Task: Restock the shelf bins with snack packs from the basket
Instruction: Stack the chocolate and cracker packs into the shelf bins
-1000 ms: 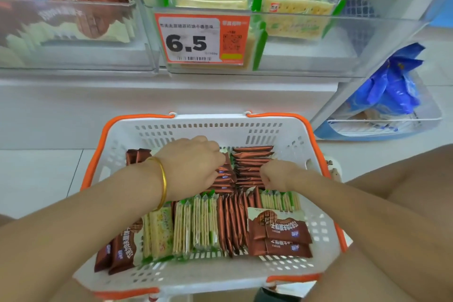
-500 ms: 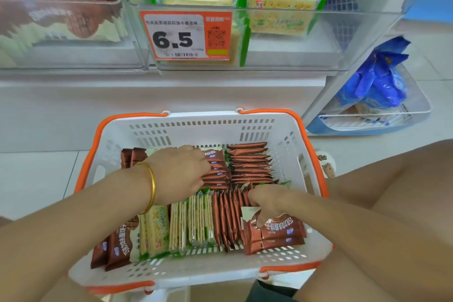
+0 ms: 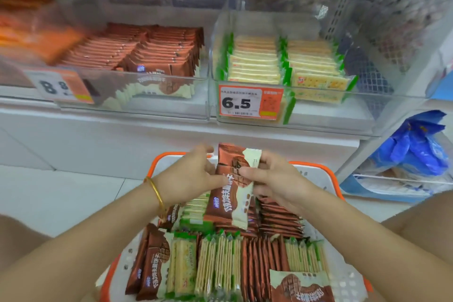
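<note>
Currently: transfer step, brown packs lifted clear of the basket (image 3: 157, 166).

Both hands were clamped on one small stack of brown snack packs (image 3: 232, 186), held above the far end of the basket: the left hand (image 3: 193, 176) pinched the stack's left edge, the right hand (image 3: 272, 179) its right edge, thumbs on the front face. More brown and green packs stood in rows in the basket below the stack. Beyond the basket, on the shelf, the brown-pack bin (image 3: 137, 108) sat to the left and the green-pack bin (image 3: 318, 115) to the right, touching side by side. By judgement, the next move called for raising the stack up and leftward from the basket to the matching brown-pack bin, clearing its clear front wall, and seating the packs upright against the existing row, print facing forward.
</note>
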`<action>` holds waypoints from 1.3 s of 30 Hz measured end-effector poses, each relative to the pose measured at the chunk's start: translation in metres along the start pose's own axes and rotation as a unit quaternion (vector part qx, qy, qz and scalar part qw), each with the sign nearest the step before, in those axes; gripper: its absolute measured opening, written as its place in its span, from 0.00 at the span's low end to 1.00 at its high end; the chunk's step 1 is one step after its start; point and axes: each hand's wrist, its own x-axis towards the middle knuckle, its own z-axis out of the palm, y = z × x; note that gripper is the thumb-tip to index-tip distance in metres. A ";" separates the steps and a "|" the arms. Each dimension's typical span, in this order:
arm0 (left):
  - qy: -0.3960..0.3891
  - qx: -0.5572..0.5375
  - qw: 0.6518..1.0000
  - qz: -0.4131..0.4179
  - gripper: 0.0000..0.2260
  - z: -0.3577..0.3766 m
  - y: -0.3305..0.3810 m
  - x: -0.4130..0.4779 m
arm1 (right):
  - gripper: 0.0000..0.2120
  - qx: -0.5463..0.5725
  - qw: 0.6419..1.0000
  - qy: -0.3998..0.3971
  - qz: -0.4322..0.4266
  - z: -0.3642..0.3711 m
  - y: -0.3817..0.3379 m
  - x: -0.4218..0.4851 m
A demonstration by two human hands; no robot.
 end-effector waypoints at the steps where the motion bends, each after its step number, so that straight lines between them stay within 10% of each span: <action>1: 0.017 -0.045 0.999 0.004 0.25 -0.009 -0.002 -0.005 | 0.12 0.047 0.999 0.004 -0.008 0.009 -0.006 -0.001; 7: 0.051 -0.031 0.993 0.106 0.06 -0.078 -0.002 -0.043 | 0.20 -0.174 0.964 0.033 -0.200 0.055 -0.072 -0.012; 11: 0.145 0.193 0.952 0.189 0.04 -0.135 0.012 -0.047 | 0.22 -0.585 0.704 0.058 -0.398 0.091 -0.145 0.008; 15: 0.311 0.254 0.885 0.237 0.10 -0.175 0.019 -0.033 | 0.15 -0.712 0.603 0.019 -0.359 0.134 -0.189 0.036; 19: 0.481 0.245 0.819 0.192 0.20 -0.196 -0.006 -0.016 | 0.13 -0.668 0.647 0.101 -0.355 0.142 -0.212 0.071; 26: 0.387 0.307 0.856 0.155 0.21 -0.159 -0.056 0.007 | 0.20 -0.711 0.671 0.131 -0.164 0.144 -0.188 0.144; 30: 0.394 0.332 0.843 0.154 0.25 -0.149 -0.065 0.012 | 0.19 -0.747 0.635 0.151 -0.125 0.152 -0.180 0.158; 35: 0.388 0.329 0.845 0.161 0.26 -0.153 -0.067 0.009 | 0.07 -0.826 0.500 0.180 -0.187 0.160 -0.172 0.163; 39: 0.383 0.334 0.846 0.160 0.27 -0.154 -0.067 0.008 | 0.09 -0.837 0.487 0.171 -0.182 0.157 -0.170 0.166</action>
